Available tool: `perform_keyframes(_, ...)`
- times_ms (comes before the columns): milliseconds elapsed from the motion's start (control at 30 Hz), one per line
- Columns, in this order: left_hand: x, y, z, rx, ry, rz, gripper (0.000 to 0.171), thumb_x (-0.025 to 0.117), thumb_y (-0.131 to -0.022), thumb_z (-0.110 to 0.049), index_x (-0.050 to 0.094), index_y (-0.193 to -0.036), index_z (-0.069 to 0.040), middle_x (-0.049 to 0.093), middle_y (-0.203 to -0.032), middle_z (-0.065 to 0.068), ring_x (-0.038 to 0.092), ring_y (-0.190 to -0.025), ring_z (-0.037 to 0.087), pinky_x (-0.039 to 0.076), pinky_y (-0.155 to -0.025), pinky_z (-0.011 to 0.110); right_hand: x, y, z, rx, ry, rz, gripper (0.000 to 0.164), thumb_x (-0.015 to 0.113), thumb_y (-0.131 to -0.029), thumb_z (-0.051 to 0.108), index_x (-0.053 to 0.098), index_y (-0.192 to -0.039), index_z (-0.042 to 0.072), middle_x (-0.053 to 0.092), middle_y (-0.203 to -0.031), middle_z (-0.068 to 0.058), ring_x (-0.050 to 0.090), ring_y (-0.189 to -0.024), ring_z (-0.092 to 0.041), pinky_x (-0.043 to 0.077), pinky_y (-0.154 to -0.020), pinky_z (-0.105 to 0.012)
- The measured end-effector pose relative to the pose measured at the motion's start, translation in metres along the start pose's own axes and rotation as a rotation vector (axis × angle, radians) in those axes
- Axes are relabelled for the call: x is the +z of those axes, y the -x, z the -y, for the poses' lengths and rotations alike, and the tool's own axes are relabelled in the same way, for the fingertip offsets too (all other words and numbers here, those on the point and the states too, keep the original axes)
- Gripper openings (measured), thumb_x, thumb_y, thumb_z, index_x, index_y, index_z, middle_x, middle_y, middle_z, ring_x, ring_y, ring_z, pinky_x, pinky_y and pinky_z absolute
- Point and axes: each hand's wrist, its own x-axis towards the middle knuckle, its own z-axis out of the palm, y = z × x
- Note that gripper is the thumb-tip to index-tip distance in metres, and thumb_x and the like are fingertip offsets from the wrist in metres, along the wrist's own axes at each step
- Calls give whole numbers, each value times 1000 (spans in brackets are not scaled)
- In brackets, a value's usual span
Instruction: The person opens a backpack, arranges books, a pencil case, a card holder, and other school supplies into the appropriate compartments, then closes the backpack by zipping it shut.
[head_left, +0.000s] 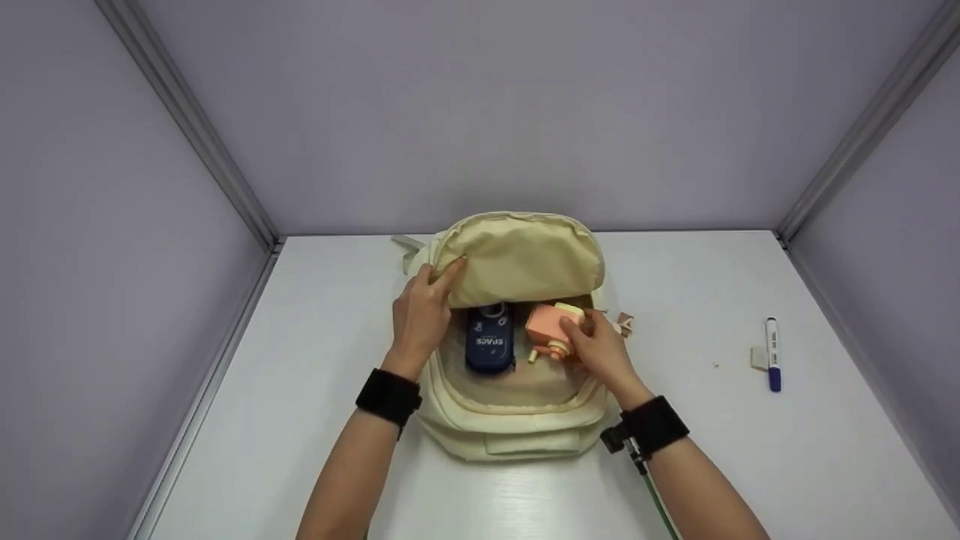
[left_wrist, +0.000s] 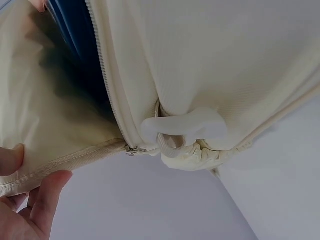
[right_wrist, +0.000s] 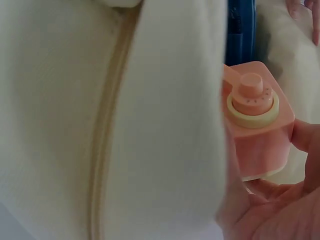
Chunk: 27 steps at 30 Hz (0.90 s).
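A cream backpack (head_left: 517, 444) lies unzipped on the white table. My left hand (head_left: 421, 319) pinches the edge of its raised front flap (head_left: 525, 259); in the left wrist view the thumb and fingers are on either side of the zipper edge (left_wrist: 80, 159). Inside the opening, a dark blue pencil case (head_left: 490, 341) marked "SPACE" lies on the left. To the right of it, my right hand (head_left: 604, 349) grips a pink and pale-yellow hand-crank pencil sharpener (head_left: 546, 322). Its crank knob (right_wrist: 251, 85) shows in the right wrist view, where the bag's side hides part of it.
On the table's right side lie a white marker with a blue cap (head_left: 773, 356) and a small beige block (head_left: 758, 358) touching or close beside it. A small brown-and-white ornament (head_left: 624, 324) sticks out at the bag's right. Grey-lilac panels (head_left: 480, 112) enclose the table.
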Motion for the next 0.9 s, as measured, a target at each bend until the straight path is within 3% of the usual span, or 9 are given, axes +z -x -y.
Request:
perform_keyframes(67, -1, -1, 0, -4, 2, -1, 49, 69, -87, -2, 66, -131, -25, 56, -96, 12, 59, -70, 31, 51, -59, 44, 4, -1, 0, 16, -30, -9, 60, 58, -98, 44, 46, -131, -4, 59, -99, -19, 67, -75, -30, 56, -58, -37)
perform_keyframes(133, -1, -1, -1, -7, 6, 0, 49, 69, -88, -3, 66, -131, -25, 56, -95, 12, 59, -70, 31, 52, -60, 44, 7, -3, 1, 49, -131, 7, 51, 58, -99, 40, 46, -122, -4, 59, -91, -16, 67, -66, -28, 57, -58, -36)
perform_keyframes(267, -1, -1, -2, -3, 18, 3, 48, 69, -88, -2, 66, -130, -25, 56, -93, 11, 59, -69, 30, 52, -60, 45, 14, -3, 3, 103, -350, 48, 37, 55, -102, 24, 42, -118, -7, 61, -97, -18, 69, -77, -23, 57, -73, -34)
perform_keyframes(433, -3, 0, -2, 2, 20, 9, 47, 69, -89, -4, 66, -131, -25, 55, -93, 12, 58, -69, 31, 51, -60, 45, 24, 0, 7, 109, -499, 82, 26, 46, -102, 0, 39, -124, -12, 61, -103, -25, 68, -90, -31, 54, -85, -37)
perform_keyframes(533, -4, 1, -1, 8, 35, 16, 47, 69, -89, -5, 65, -131, -25, 56, -94, 13, 58, -70, 31, 51, -61, 46, 30, 2, 10, 111, -575, 90, 30, 41, -98, -13, 38, -128, -15, 61, -100, -27, 67, -92, -32, 52, -89, -39)
perform_keyframes(633, -5, 2, 1, 20, 55, 27, 49, 69, -89, -5, 64, -132, -26, 56, -95, 13, 58, -71, 30, 51, -63, 45, 34, 2, 13, 106, -634, 89, 45, 37, -93, -20, 33, -137, -16, 59, -99, -29, 66, -94, -35, 49, -94, -42)
perform_keyframes(900, -5, 3, 6, 58, 101, 8, 48, 70, -88, -4, 65, -132, -24, 55, -94, 13, 58, -72, 29, 51, -66, 44, 35, -2, 23, 53, -642, 100, 57, 37, -90, -22, 26, -145, -13, 56, -112, -36, 61, -107, -39, 41, -102, -49)
